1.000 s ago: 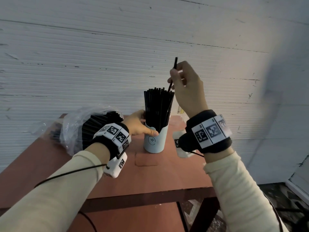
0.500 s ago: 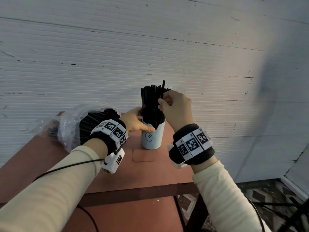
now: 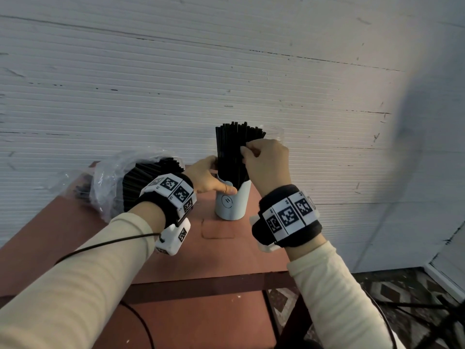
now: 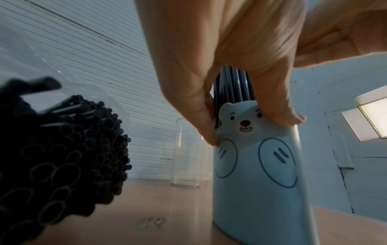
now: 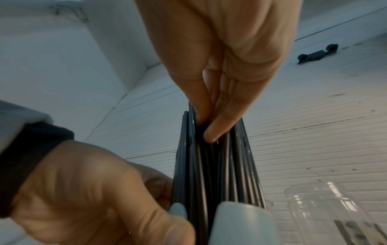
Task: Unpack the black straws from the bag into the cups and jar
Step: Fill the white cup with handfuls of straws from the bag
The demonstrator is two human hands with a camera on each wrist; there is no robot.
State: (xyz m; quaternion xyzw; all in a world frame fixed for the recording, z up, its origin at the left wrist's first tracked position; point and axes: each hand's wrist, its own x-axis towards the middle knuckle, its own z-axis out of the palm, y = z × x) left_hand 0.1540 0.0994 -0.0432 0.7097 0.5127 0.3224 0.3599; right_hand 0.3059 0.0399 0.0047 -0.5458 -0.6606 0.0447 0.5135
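Observation:
A light blue bear cup (image 3: 232,205) stands on the red-brown table (image 3: 75,235), packed with upright black straws (image 3: 235,144). My left hand (image 3: 216,178) grips the cup at its rim, thumb on the front, fingers round the back against the straws. My right hand (image 3: 246,150) is above the cup and pinches a straw within the bundle between thumb and forefinger, seen close in the right wrist view (image 5: 207,129). A clear plastic bag (image 3: 113,177) of black straws (image 4: 62,149) lies on its side to the left.
An empty clear glass jar (image 4: 186,154) stands behind the cup near the white ribbed wall (image 3: 226,71); it also shows in the right wrist view (image 5: 326,207). The table's front edge (image 3: 214,283) is near me, with patterned floor (image 3: 402,298) to the right.
My right hand has come down from well above the cup, lowering the single straw into the bundle until its top is level with the others. The left hand stays on the cup.

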